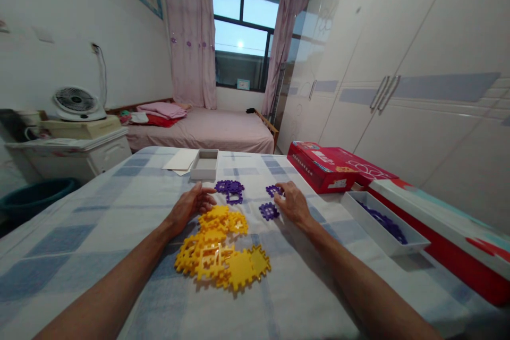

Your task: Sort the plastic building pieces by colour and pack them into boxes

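Note:
A pile of yellow interlocking plastic tiles (221, 252) lies on the checked tablecloth (99, 207) between my forearms. Beyond it lies a cluster of purple tiles (230, 189). My left hand (190, 206) rests on the cloth with fingers curled, its fingertips next to the purple cluster and the top of the yellow pile. My right hand (292, 203) is bent over two loose purple tiles; its fingertips touch the farther purple tile (273, 189), and the nearer purple tile (269, 211) lies just left of the palm.
A white tray (410, 245) holding purple tiles stands at the right. Red boxes (324, 167) lie behind it and along the right edge. An empty grey tray (204, 164) and white paper (180, 160) sit at the far side. A bed, a fan and wardrobes surround the table.

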{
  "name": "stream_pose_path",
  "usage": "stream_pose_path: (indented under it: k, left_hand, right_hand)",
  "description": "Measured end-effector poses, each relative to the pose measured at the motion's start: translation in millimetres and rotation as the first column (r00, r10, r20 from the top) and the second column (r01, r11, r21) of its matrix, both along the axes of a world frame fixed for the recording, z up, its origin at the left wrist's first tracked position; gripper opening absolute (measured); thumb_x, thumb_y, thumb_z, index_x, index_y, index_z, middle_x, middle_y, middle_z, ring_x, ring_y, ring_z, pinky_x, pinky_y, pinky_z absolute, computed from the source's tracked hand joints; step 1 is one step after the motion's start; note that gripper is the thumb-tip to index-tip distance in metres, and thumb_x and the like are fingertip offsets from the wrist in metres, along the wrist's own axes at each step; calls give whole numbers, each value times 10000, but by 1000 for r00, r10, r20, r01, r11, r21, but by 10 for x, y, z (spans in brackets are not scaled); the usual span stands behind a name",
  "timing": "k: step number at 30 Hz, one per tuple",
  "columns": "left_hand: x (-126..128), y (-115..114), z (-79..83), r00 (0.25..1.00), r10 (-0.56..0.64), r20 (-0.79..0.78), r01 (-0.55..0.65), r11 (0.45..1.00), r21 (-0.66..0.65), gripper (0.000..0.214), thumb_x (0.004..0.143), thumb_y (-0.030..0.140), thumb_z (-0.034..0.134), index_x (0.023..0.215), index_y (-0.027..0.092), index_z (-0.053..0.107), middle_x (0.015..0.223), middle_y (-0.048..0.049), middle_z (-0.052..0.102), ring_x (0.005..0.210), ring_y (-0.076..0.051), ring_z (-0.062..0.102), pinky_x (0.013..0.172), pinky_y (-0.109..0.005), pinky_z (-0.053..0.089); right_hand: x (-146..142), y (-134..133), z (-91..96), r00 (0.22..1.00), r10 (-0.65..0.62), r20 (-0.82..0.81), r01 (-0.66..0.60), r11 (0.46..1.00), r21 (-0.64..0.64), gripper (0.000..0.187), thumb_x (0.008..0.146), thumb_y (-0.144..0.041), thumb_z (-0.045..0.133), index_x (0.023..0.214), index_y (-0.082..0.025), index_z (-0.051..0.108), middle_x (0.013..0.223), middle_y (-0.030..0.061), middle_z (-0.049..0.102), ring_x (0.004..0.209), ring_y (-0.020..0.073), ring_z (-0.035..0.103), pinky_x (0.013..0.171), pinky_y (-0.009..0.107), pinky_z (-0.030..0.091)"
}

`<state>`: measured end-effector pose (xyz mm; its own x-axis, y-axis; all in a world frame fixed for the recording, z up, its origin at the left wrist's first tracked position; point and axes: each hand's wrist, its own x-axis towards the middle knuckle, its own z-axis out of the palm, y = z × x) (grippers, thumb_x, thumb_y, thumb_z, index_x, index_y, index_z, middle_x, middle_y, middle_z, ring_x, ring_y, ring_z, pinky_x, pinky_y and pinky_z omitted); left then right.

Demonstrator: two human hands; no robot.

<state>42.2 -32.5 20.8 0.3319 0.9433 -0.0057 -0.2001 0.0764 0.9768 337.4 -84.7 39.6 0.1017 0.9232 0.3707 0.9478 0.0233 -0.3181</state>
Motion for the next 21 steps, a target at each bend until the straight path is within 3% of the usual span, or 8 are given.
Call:
stream_pose_path:
  k: [2, 5, 7, 11, 16, 21]
  left_hand:
    - [1, 4, -5, 1000, 1, 5, -1, 1000, -6, 562, 750, 623, 575, 954, 107, 665, 746, -78, 683, 608, -148, 607, 590, -257, 446]
    - [0, 8, -12, 1000, -3, 12, 3, 1000, -15, 558, 756, 625, 568, 953, 113, 665, 749, -74, 682, 612, -143, 605, 592, -253, 442]
    - [-2, 12, -16, 1000, -13, 13, 13, 1000, -14, 546, 759, 616, 570, 949, 113, 667, 751, -76, 682, 620, -147, 607, 601, -258, 443]
    - [-3, 24, -25, 1000, -25, 18, 25, 1000, -4, 521, 768, 589, 575, 957, 112, 663, 754, -77, 681, 627, -149, 605, 610, -260, 440]
    - [6, 32, -32, 1000, -20, 9, 20, 1000, -4, 536, 778, 598, 556, 970, 108, 655, 758, -72, 679, 630, -141, 600, 609, -249, 434]
    - [15, 26, -24, 1000, -15, 7, 15, 1000, -15, 570, 752, 627, 567, 967, 106, 649, 733, -57, 670, 599, -128, 585, 578, -235, 414]
  right_hand:
    - [43, 53, 81, 998, -52, 27, 53, 996, -73, 370, 850, -371, 502, 1117, -138, 608, 1062, 129, 607, 971, 217, 578, 854, 310, 421]
    - [14, 30, 131, 997, 30, 78, -7, 962, -272, 493, 805, -567, 509, 1036, -152, 644, 1027, 139, 632, 943, 259, 594, 772, 327, 435]
    - [-55, -33, 120, 991, 78, 111, -37, 943, -330, 472, 771, -566, 545, 990, -163, 654, 1027, 139, 636, 893, 263, 606, 705, 318, 434]
    - [-182, -128, 77, 985, 73, 158, -20, 948, -317, 336, 791, -405, 525, 987, -162, 648, 1042, 139, 627, 863, 244, 609, 669, 302, 422]
    - [-210, -134, 45, 977, 95, 192, -33, 952, -305, 407, 752, -443, 551, 1031, -157, 629, 1051, 136, 607, 922, 249, 587, 724, 309, 429]
    - [-169, -113, 21, 990, 111, 89, -83, 957, -277, 467, 742, -361, 548, 1147, -135, 602, 1087, 138, 581, 956, 242, 575, 805, 312, 427]
